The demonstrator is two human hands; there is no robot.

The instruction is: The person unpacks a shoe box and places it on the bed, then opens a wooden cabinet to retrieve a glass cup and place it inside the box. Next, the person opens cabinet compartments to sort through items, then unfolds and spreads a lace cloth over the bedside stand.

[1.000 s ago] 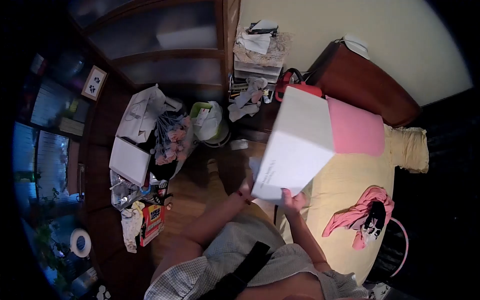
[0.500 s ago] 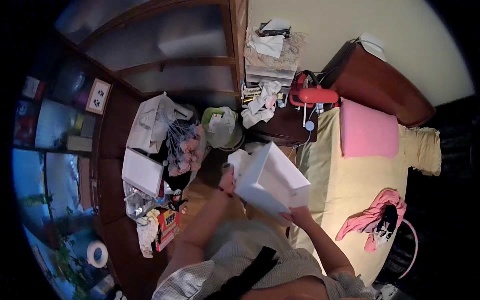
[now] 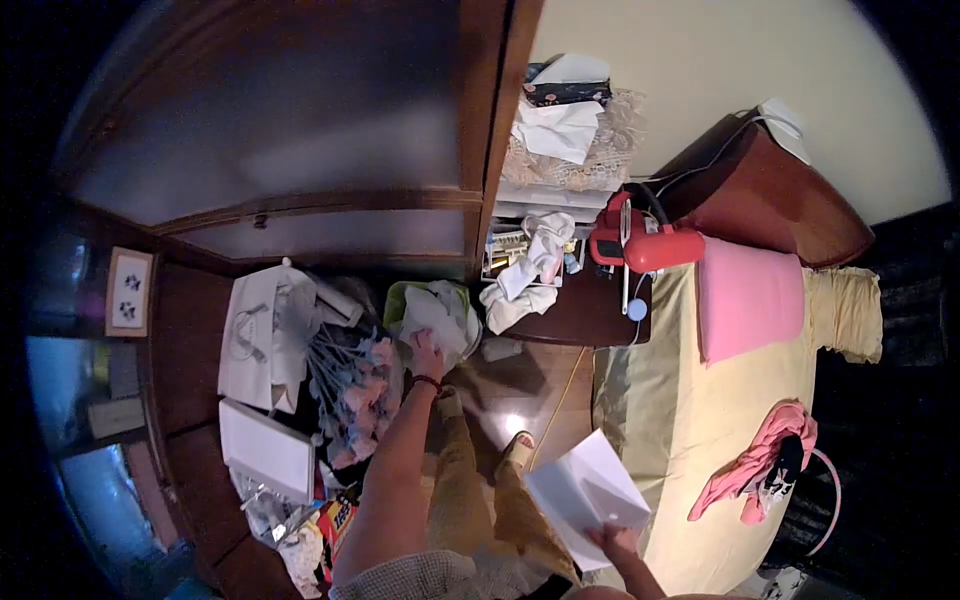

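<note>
My left hand (image 3: 428, 354) reaches down over the green trash bin (image 3: 394, 303) beside the cabinet. Its fingers are closed on a crumpled white sheet (image 3: 420, 312) at the bin's mouth; whether that is paper or plastic I cannot tell. On the other side, my right hand (image 3: 612, 541) grips a white box (image 3: 565, 497) by its near edge. The box is tilted beside the bed, its open side partly facing me. Pink artificial flowers (image 3: 360, 400) lie just left of my left forearm.
A white bag (image 3: 262, 335) and a white box lid or tray (image 3: 266, 450) sit at left. A dark nightstand (image 3: 560, 318) holds cloths and a red appliance (image 3: 660, 248). The bed (image 3: 690, 430) runs along the right, with a pink pillow (image 3: 750, 298). My feet are on the wood floor.
My left hand has left the white box and moved forward to the bin with the white sheet. My right hand has drawn the box down and back toward the bed side.
</note>
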